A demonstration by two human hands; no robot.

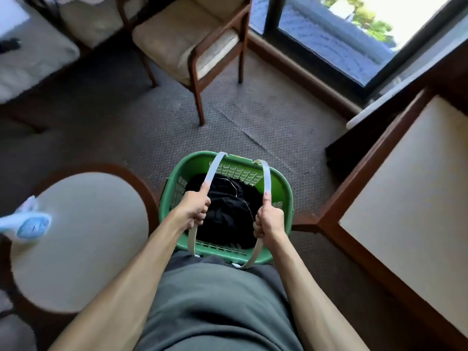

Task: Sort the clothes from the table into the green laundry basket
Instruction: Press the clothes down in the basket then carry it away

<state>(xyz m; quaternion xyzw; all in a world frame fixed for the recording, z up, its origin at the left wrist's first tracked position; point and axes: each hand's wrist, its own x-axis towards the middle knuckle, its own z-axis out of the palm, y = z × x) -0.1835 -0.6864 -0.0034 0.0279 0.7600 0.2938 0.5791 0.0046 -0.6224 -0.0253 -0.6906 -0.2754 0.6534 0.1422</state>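
Note:
The green laundry basket [279, 182] is in front of my body above the carpet, carried by its two white strap handles. My left hand [196, 207] grips the left handle [214, 168]. My right hand [269, 220] grips the right handle [266, 176]. Black clothes [225, 211] lie bunched inside the basket, with a thin white cord across them. The basket's near wall is partly hidden by my grey shirt.
A round table [83, 239] with a wooden rim stands at the left, a blue-and-white item [30, 225] on its edge. A rectangular wooden-framed table [410, 198] is at the right. A cushioned wooden armchair [192, 44] stands ahead, a window [354, 34] beyond it.

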